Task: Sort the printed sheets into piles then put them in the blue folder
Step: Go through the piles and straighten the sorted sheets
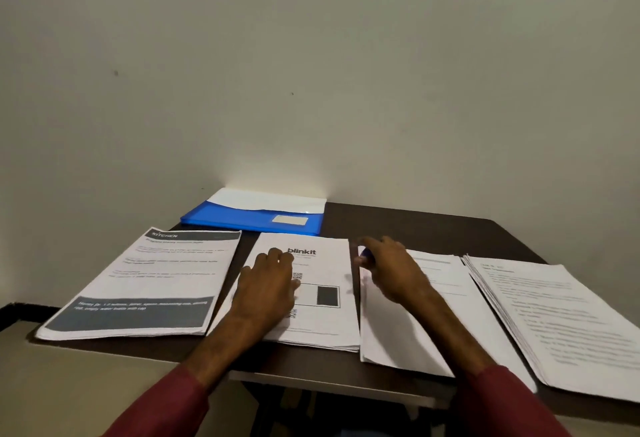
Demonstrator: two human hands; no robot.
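Note:
Four piles of printed sheets lie side by side on the dark table (408, 225). From the left they are a pile headed "KITCHEN" (145, 284), a "blinkit" pile (325, 319), a plain text pile (398, 339) and a thick text pile (561, 325). The blue folder (242, 220) lies at the back against the wall, with white paper sticking out of its top. My left hand (268, 284) rests flat on the blinkit pile, fingers apart. My right hand (391, 268) hovers blurred over the top of the third pile, fingers curled. A small blue-purple spot shows at its fingertips.
The table stands against a bare wall (311, 73). Its front edge (329, 386) is close to me, and the left and right piles reach near the table's sides. Floor shows at the lower left.

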